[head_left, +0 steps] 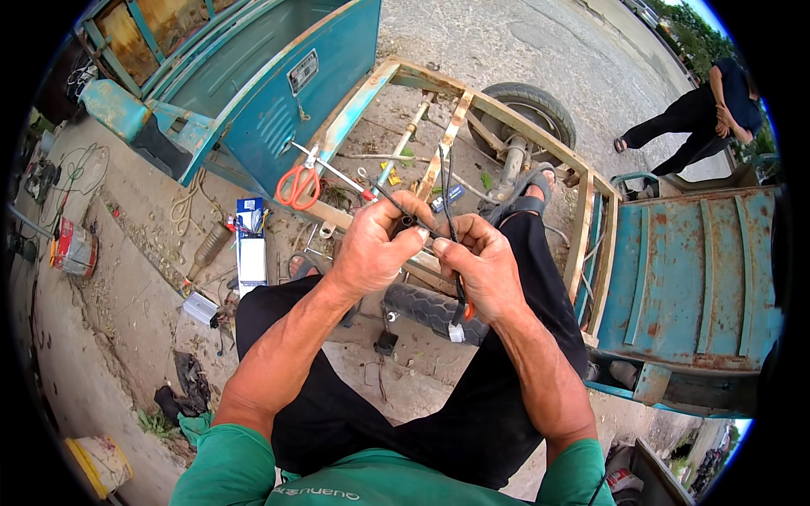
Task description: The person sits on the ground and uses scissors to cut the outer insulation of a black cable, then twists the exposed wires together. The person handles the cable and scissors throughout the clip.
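Note:
Between my legs, both hands pinch a thin black cable [450,198]. My left hand [375,240] has its thumb and fingers closed on one part of it. Close beside it, my right hand [483,263] grips the cable too, thumb against the fingers. Strands of the cable rise above my hands, and an end with a white connector [456,332] hangs below the right one. The exact spot between my fingertips is partly hidden. Red-handled scissors [298,187] lie on the frame to the left of my hands, next to a thin rod with a red end [369,195].
A rusty vehicle frame [454,126] with a wheel [531,114] surrounds my hands. A blue-green cab [278,110] stands far left, a ribbed cargo bed [675,278] at right. A tyre [430,312] lies below my hands. A white-and-blue box [251,253] sits left; another person [704,118] stands far right.

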The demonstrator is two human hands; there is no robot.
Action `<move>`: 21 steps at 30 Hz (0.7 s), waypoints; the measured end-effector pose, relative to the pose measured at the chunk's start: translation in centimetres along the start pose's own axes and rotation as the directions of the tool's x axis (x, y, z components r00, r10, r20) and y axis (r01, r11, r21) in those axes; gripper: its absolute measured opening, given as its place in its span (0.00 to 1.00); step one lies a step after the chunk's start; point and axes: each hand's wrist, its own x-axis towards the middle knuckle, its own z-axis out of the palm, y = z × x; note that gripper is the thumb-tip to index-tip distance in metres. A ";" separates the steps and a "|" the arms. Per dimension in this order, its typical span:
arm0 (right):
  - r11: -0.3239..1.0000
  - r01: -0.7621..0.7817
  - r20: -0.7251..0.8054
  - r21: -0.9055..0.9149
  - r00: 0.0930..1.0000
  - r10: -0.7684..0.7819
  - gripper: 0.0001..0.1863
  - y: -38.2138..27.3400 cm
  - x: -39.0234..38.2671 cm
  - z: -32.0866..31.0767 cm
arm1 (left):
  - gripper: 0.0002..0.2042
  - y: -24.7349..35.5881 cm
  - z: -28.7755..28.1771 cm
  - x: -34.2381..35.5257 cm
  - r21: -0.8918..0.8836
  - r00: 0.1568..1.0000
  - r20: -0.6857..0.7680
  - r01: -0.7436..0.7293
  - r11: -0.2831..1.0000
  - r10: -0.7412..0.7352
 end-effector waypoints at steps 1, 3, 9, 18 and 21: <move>1.000 0.001 0.003 0.001 1.000 -0.001 0.07 0.1 0.1 -0.1 | 0.06 -0.1 0.1 0.0 -0.002 1.000 0.001 -0.022 1.000 0.022; 1.000 0.012 0.002 0.001 1.000 -0.012 0.07 0.1 0.1 -0.1 | 0.06 0.1 0.4 0.0 -0.060 1.000 -0.008 -0.007 0.998 0.007; 0.996 0.088 -0.051 -0.014 0.995 -0.088 0.07 0.1 0.0 0.1 | 0.07 -0.1 1.3 0.0 -0.245 0.987 -0.050 0.138 0.960 -0.154; 0.971 0.224 -0.068 -0.087 0.971 -0.230 0.08 1.2 0.3 0.6 | 0.07 -1.0 0.6 0.2 -0.457 0.974 -0.013 0.195 0.868 -0.225; 0.939 0.254 -0.050 -0.233 0.961 -0.273 0.09 0.7 -0.3 0.8 | 0.08 -0.7 0.2 0.3 -0.507 0.974 0.021 0.204 0.838 -0.224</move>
